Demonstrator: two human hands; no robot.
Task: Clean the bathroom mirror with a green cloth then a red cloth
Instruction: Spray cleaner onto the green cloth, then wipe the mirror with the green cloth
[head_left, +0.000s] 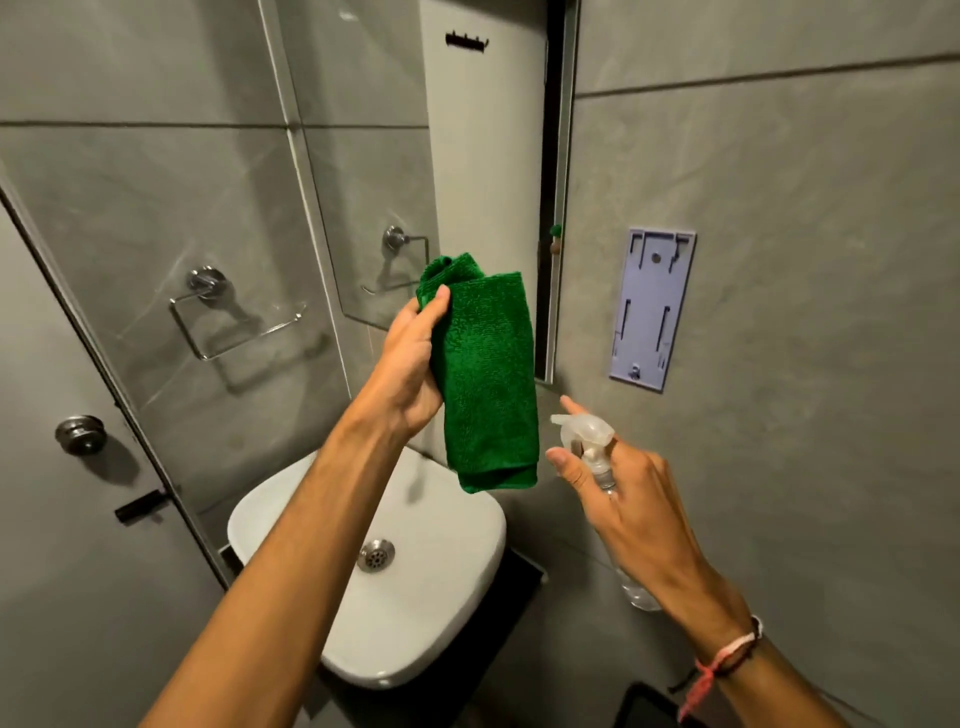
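Left hand (410, 358): fingers clamped on green cloth (485, 374), hung above the sink (270, 512).
Right hand (631, 499): wrapped round spray bottle (592, 441), nozzle facing cloth.
Risk: spray could miss the cloth, wetting the wall.

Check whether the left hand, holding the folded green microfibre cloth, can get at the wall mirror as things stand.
Probably yes. The left hand holds the folded green microfibre cloth up right in front of the wall mirror, with nothing between them. The right hand, holding the clear plastic spray bottle, sits off to the side.
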